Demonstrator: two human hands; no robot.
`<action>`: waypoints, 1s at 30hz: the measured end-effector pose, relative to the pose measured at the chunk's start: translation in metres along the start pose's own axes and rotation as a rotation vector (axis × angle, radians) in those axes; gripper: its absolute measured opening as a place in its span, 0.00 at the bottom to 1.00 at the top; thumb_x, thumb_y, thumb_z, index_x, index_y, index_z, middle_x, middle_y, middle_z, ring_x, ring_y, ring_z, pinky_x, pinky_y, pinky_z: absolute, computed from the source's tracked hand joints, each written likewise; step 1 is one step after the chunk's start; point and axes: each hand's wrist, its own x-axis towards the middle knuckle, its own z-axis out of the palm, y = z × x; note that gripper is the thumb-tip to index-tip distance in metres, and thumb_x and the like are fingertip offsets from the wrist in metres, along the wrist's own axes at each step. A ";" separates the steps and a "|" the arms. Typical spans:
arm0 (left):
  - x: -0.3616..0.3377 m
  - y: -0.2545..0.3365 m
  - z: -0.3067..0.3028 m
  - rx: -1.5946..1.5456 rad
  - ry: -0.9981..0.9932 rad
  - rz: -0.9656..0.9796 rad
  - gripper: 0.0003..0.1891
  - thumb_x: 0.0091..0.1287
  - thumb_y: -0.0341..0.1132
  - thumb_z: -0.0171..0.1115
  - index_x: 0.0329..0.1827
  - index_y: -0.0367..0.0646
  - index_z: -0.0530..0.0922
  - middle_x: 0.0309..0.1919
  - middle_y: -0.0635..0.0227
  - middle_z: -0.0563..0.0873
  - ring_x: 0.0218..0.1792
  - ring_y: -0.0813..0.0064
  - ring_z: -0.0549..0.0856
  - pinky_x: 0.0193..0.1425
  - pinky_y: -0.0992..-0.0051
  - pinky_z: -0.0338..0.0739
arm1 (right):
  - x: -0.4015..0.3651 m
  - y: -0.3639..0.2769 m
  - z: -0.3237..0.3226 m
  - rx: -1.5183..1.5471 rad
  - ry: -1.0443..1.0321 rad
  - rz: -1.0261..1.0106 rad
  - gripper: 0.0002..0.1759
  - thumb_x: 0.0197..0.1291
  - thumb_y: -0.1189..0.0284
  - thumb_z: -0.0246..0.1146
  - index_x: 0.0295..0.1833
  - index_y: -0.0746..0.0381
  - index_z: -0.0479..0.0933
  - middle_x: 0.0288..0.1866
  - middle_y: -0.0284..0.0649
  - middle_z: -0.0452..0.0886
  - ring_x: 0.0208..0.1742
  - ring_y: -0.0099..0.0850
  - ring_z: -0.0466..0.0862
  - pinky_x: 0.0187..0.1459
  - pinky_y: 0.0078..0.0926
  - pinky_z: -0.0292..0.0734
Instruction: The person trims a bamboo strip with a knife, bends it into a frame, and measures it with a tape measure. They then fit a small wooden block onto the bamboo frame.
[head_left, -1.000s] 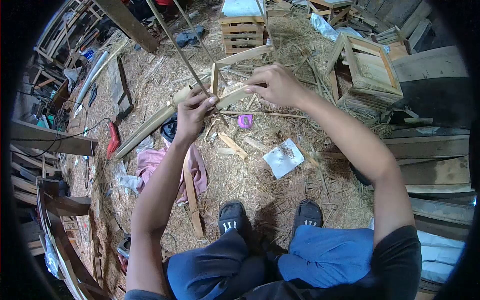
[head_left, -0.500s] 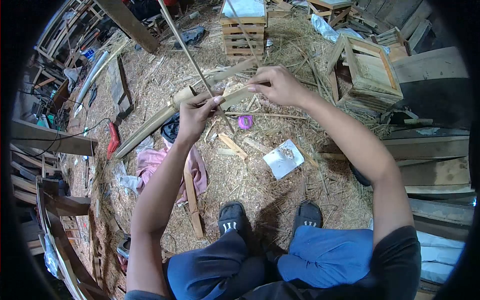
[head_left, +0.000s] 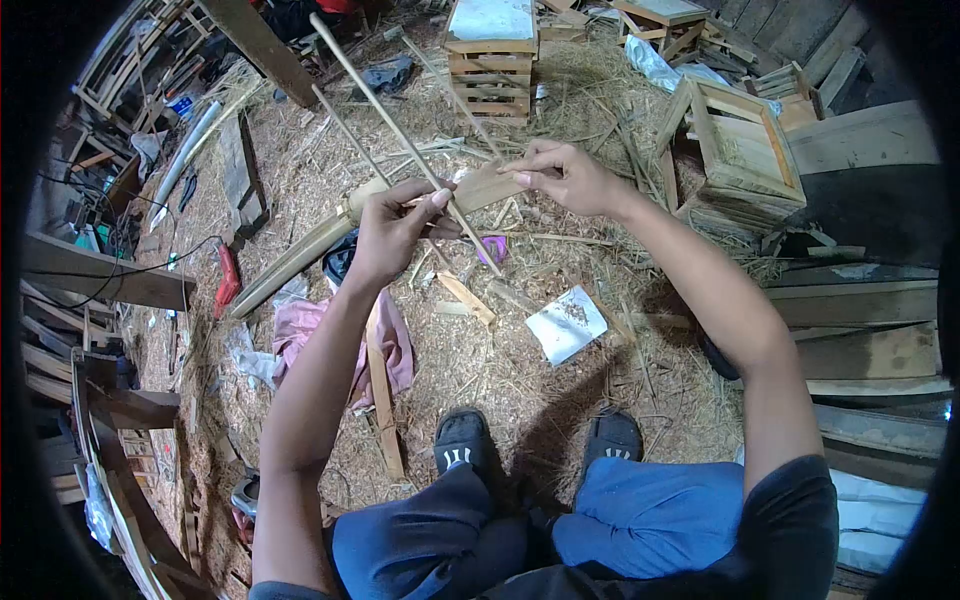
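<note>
My left hand (head_left: 400, 225) is closed around a long thin wooden stick (head_left: 385, 112), which slants from upper left down past the thumb. A second thin stick (head_left: 345, 130) runs behind it into the same hand. My right hand (head_left: 570, 180) is pinched, its fingertips at the lower end of another slim stick (head_left: 445, 85) that leans up and left. Between the hands shows a flat tan piece of wood (head_left: 485, 190), partly hidden by the left fingers. Below and beyond them a split bamboo pole (head_left: 290, 262) lies on the floor.
Wood shavings cover the floor. A purple round object (head_left: 492, 249), a white sheet (head_left: 566, 324) and a pink cloth (head_left: 300, 330) lie ahead of my feet. A red power tool (head_left: 228, 278) is at left. Slatted wooden stools (head_left: 490, 75) and a wooden frame (head_left: 735, 150) stand farther off.
The sticks in my left hand have fanned apart, the front one's lower end shifting right. My right hand has moved slightly right and down, and its stick now leans farther left.
</note>
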 end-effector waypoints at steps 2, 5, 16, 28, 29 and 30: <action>0.000 0.006 0.001 0.012 -0.018 -0.016 0.15 0.78 0.36 0.63 0.55 0.29 0.84 0.38 0.63 0.88 0.36 0.74 0.90 0.43 0.73 0.91 | -0.001 0.003 0.000 -0.001 -0.001 -0.069 0.20 0.69 0.57 0.70 0.60 0.53 0.88 0.41 0.37 0.79 0.46 0.32 0.81 0.57 0.34 0.78; 0.002 0.006 -0.004 0.054 -0.074 -0.038 0.16 0.78 0.37 0.65 0.52 0.28 0.85 0.35 0.64 0.87 0.30 0.76 0.88 0.36 0.75 0.87 | -0.006 -0.005 0.001 -0.052 0.044 -0.106 0.22 0.64 0.53 0.73 0.60 0.51 0.88 0.44 0.36 0.80 0.48 0.31 0.81 0.56 0.34 0.77; 0.000 0.010 -0.006 -0.034 -0.175 0.019 0.20 0.82 0.38 0.56 0.62 0.27 0.82 0.35 0.62 0.88 0.35 0.75 0.89 0.43 0.74 0.86 | -0.005 -0.009 0.000 -0.124 0.061 -0.197 0.29 0.58 0.56 0.79 0.63 0.53 0.86 0.44 0.35 0.80 0.49 0.31 0.82 0.55 0.34 0.78; 0.002 0.014 -0.005 0.072 -0.160 0.011 0.21 0.81 0.38 0.59 0.64 0.27 0.81 0.36 0.62 0.88 0.31 0.77 0.89 0.38 0.77 0.85 | -0.007 -0.013 -0.007 -0.150 0.057 -0.203 0.28 0.58 0.56 0.78 0.63 0.53 0.86 0.46 0.36 0.82 0.51 0.33 0.83 0.56 0.36 0.78; 0.001 0.014 -0.004 0.076 -0.166 0.012 0.20 0.81 0.38 0.59 0.64 0.27 0.81 0.34 0.63 0.88 0.30 0.77 0.89 0.37 0.78 0.84 | -0.008 -0.012 -0.006 -0.166 0.067 -0.224 0.26 0.58 0.56 0.77 0.61 0.52 0.87 0.48 0.36 0.83 0.53 0.34 0.84 0.58 0.39 0.79; 0.001 0.015 -0.003 0.079 -0.173 0.012 0.20 0.81 0.37 0.60 0.64 0.27 0.81 0.33 0.64 0.87 0.29 0.78 0.88 0.36 0.79 0.84 | -0.007 -0.011 -0.006 -0.165 0.067 -0.223 0.26 0.58 0.56 0.77 0.61 0.52 0.87 0.48 0.36 0.83 0.53 0.34 0.84 0.58 0.39 0.79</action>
